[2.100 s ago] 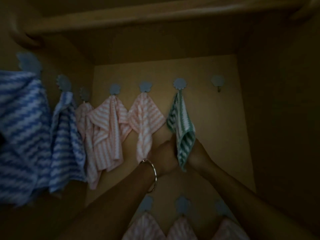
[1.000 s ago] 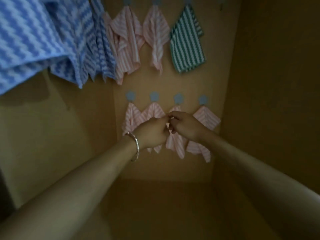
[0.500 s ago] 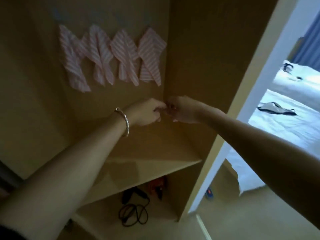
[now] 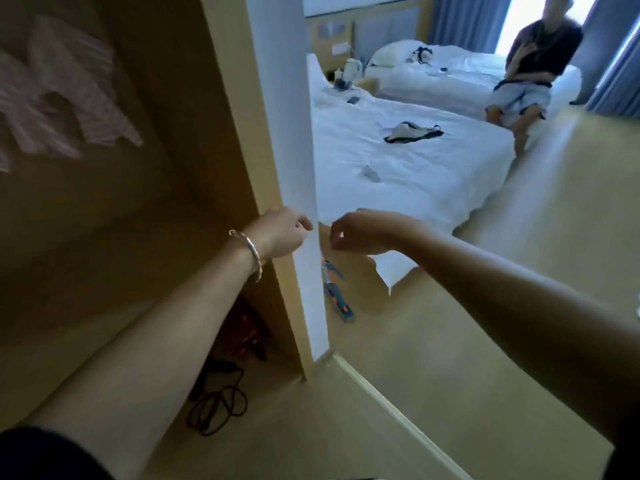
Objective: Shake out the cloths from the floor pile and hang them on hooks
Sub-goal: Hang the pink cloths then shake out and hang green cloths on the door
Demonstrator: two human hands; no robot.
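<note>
L hand (image 4: 278, 233) and R hand (image 4: 363, 233) both up at mid-frame, near each other but apart, fingers loosely curled w/ nothing in them, so both released; bracelet (image 4: 247, 252) on L wrist. Task things: pink striped cloths (image 4: 59, 98) hang on the closet wall (image 4: 156, 174) at upper left, blurred, hooks can't be made out; the floor pile isn't in view. View looks past the white frame (image 4: 287, 133) to the floor (image 4: 485, 341) and a bed (image 4: 415, 161). Judged step: between cloths, i.e. going for the next one from the pile. To do it well: find the pile first (not visible here, prob. lower or off to a side), take one cloth only, by a corner or edge w/ both hands so it opens when shaken, and shake it out in the open floor area, not inside the closet where the hung cloths could get knocked. Then look for a hanging loop or corner before going to a hook, and pick a free hook, since many seem taken. Watch feet: black cable (image 4: 216, 407) lies on the closet bottom and an orange/blue item (image 4: 337, 299) sits on the floor by the frame, both snag or trip risks. A person (image 4: 533, 57) sits on the far bed, well apart.
</note>
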